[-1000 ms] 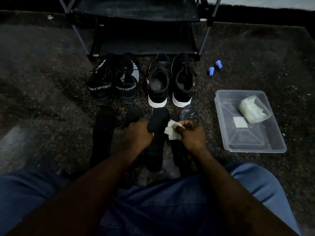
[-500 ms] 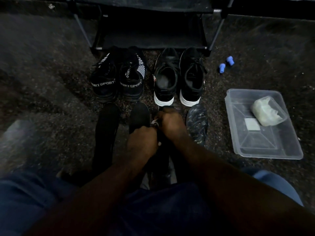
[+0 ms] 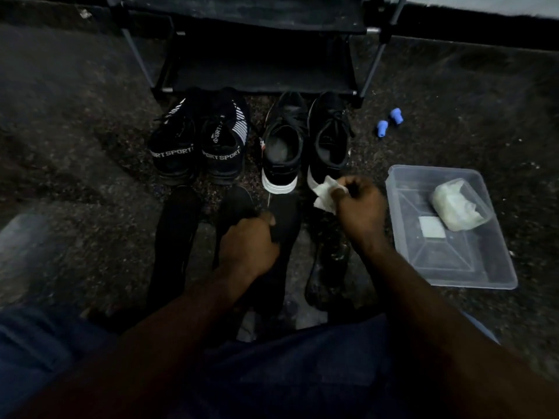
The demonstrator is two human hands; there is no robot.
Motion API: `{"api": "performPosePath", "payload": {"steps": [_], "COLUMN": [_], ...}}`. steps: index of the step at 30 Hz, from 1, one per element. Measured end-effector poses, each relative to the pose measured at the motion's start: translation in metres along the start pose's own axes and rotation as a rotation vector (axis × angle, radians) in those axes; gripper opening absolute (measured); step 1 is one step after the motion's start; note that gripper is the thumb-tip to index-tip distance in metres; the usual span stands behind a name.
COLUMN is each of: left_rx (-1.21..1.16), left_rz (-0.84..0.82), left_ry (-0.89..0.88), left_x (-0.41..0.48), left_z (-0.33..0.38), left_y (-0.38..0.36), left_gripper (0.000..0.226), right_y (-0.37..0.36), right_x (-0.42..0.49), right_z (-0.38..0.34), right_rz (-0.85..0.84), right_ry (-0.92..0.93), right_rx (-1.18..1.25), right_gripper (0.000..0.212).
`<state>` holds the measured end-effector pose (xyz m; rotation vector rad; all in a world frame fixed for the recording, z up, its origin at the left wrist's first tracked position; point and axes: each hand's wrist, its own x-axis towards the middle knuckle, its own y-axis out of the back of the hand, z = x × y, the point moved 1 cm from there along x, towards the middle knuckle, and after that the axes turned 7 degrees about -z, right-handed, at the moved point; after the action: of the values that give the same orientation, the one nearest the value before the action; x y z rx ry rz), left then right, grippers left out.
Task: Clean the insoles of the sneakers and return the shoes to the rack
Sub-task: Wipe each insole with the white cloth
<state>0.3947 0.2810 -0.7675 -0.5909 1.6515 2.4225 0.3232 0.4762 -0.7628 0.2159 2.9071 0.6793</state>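
Head view: insole [image 3: 286, 214] gripped by left hand [image 3: 248, 247], toe pointing away; wipe [image 3: 325, 195] pinched by right hand [image 3: 360, 210], just right of insole toe.

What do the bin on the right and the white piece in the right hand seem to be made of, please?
The bin looks like clear, glossy plastic: the floor shows through its walls. The white piece pinched by the right hand looks like soft, matte tissue or cloth, as it crumples; which, I cannot tell.

Two pairs of sneakers [image 3: 281, 146] stand side by side on the floor [image 3: 75, 131] before the rack [image 3: 257, 19]. Four insoles [image 3: 175, 237] lie in a row nearer the person. To their right, a tub [image 3: 438, 261] holds a bag [image 3: 456, 207] and a pad [image 3: 432, 227].
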Motion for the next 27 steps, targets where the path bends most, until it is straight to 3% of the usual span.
{"api": "performPosePath", "payload": {"steps": [4,8,12,15,21,25,27], "left_rx": [-0.155,-0.155,-0.1,-0.117,-0.135,-0.341,-0.5], "left_rz": [0.031,-0.029,0.019,0.007,-0.054,-0.069,-0.082], "left_ry": [-0.037,-0.021,0.044,0.105,0.087,0.047,0.025], "left_x": [0.013,0.026,0.038,0.048,0.054,0.054,0.053], "left_z": [0.039,0.075,0.096,0.103,0.107,0.105,0.101], "left_y": [-0.003,-0.012,-0.017,-0.018,-0.022,-0.027,-0.029], "left_gripper": [0.026,0.044,0.051,0.056,0.041,0.024,0.02], "right_y": [0.038,0.055,0.055,0.054,0.047,0.046,0.047], "right_x": [-0.008,-0.006,-0.004,-0.006,-0.005,-0.005,-0.005], "right_z": [0.028,0.044,0.05,0.052,0.055,0.06,0.06], "right_rz": [0.034,0.01,-0.078,-0.082,-0.111,-0.104,-0.12], "right_ry": [-0.245,-0.414,-0.46,-0.482,-0.483,-0.484,-0.462], "right_rx": [0.269,0.385,0.406,0.422,0.437,0.421,0.403], "right_gripper": [0.014,0.026,0.041,0.022,0.014,0.023,0.017]}}
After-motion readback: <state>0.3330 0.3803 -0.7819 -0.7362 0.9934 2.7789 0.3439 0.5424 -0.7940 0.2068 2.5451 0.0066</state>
